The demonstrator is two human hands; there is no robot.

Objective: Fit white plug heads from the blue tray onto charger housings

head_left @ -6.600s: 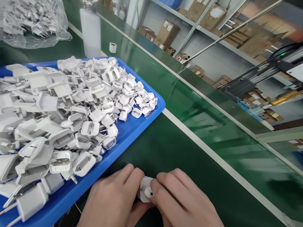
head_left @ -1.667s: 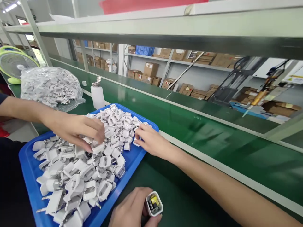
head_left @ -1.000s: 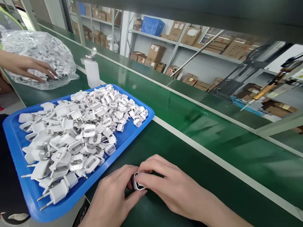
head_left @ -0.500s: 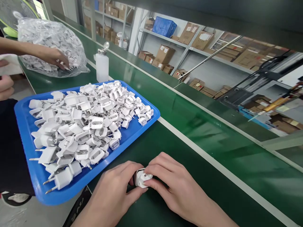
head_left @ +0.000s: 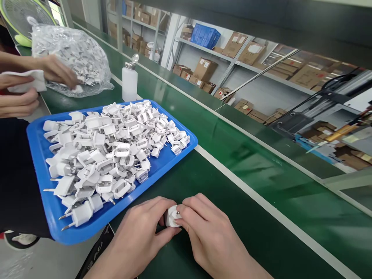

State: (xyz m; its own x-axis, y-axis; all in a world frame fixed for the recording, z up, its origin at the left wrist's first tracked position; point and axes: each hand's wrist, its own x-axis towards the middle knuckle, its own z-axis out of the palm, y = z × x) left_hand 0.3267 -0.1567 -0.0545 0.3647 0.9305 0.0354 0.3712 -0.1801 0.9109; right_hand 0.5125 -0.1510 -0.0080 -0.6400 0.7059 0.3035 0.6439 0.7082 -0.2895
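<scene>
Green bench point(head_left: 255, 224): blue tray point(head_left: 162, 159) of white plug parts point(head_left: 122, 149) overhangs its edge; a knock could tip it. Your left hand point(head_left: 145, 228) grips the white plug point(head_left: 171, 219) near the tray, right hand point(head_left: 205, 224) pinches around its pin point(head_left: 178, 212); uneven finger pressure could make it slip.

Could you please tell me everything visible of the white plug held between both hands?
The white plug looks like smooth plastic, with a raised front and one metallic pin tip showing. Over the green worktop, the left hand grips its body while the right hand pinches its front; the rest is hidden.
</scene>
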